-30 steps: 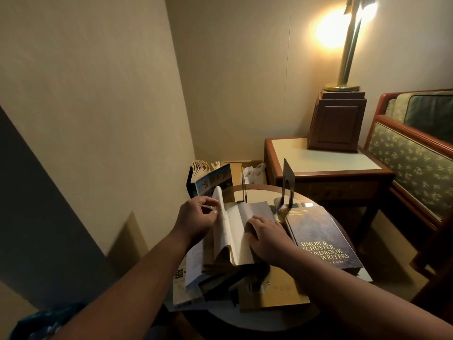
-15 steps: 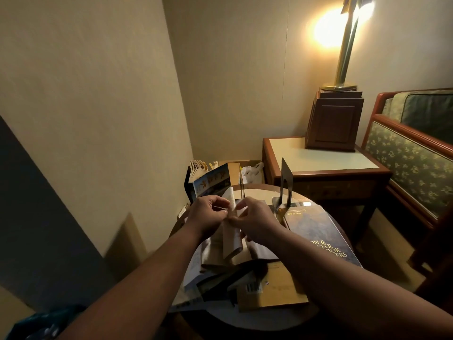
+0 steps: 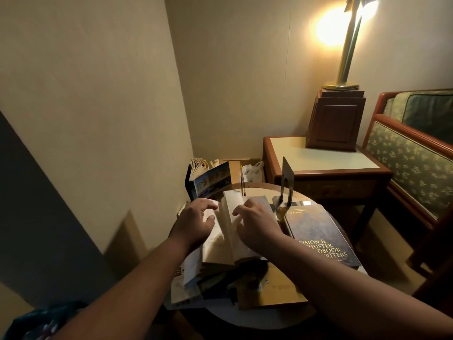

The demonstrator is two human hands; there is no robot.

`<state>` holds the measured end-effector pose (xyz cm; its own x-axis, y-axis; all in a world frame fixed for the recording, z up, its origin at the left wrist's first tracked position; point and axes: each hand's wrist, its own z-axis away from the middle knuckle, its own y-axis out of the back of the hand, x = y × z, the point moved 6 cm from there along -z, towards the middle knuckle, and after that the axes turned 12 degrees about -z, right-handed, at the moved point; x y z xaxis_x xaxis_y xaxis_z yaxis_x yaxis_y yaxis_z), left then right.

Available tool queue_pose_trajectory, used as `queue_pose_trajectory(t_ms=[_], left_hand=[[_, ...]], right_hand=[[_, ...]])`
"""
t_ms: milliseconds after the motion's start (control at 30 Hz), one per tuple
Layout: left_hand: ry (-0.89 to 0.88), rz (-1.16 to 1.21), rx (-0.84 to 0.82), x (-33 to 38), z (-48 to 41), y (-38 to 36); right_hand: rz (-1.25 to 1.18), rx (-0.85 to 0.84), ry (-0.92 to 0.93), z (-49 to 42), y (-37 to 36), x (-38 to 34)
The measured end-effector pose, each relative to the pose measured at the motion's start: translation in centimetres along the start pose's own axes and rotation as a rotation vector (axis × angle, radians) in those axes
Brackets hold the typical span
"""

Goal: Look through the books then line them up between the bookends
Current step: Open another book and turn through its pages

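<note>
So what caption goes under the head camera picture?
Both hands, left and right, leaf through an open book lying before two bookends on a cluttered round table.

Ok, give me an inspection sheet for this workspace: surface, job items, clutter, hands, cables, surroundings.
Surface: round table, mostly covered.
Job's things: open book atop a pile; blue handbook flat; two bookends upright with nothing between them; one book standing outside them.
Clutter: loose papers under the pile.
Hands: left hand and right hand resting open on the pages.
Cables: nothing seen.
Surroundings: side table, lit lamp, cushioned chair.
</note>
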<state>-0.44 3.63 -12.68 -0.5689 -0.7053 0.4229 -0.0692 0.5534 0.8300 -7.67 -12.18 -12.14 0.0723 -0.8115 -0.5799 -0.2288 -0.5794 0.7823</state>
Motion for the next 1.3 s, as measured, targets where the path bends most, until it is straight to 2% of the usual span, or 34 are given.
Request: queue_pose_trajectory(t_ms=[133,300,467,633,767,867,967,1067,1200,1300], left_hand=[[-0.054,-0.108,-0.066,-0.7,0.5,-1.4],[-0.022,-0.124,-0.095,-1.2,0.7,-2.0],[-0.019,-0.146,-0.131,-1.3,0.8,-2.2],[-0.132,-0.291,-0.199,0.3,0.1,-1.8],[-0.137,-0.264,-0.329,1.7,-0.5,-1.9],[-0.130,-0.243,-0.451,2.6,-0.6,-2.9],[-0.120,-0.237,-0.555,3.3,-0.6,-3.8],[-0.137,-0.279,-0.581,3.7,-0.6,-4.1],[-0.152,-0.331,-0.654,3.1,-0.3,-4.7],[-0.165,-0.349,-0.668,2.5,-0.4,-5.3]], right_hand=[[0.083,-0.104,0.038,-0.1,-0.8,-0.8],[0.039,-0.145,-0.038,-0.4,-2.0,0.1],[-0.020,-0.088,-0.063,-0.6,-1.4,0.5],[-0.292,0.021,-0.201,-0.7,1.3,1.8],[-0.644,0.049,-0.398,-0.3,3.1,4.5],[-0.727,0.046,-0.497,0.4,3.4,6.6],[-0.647,0.061,-0.490,1.2,3.0,8.0],[-0.545,0.073,-0.409,2.1,2.4,8.9],[-0.233,0.149,-0.231,3.1,2.0,9.5],[-0.055,0.108,-0.045,3.6,1.7,8.9]])
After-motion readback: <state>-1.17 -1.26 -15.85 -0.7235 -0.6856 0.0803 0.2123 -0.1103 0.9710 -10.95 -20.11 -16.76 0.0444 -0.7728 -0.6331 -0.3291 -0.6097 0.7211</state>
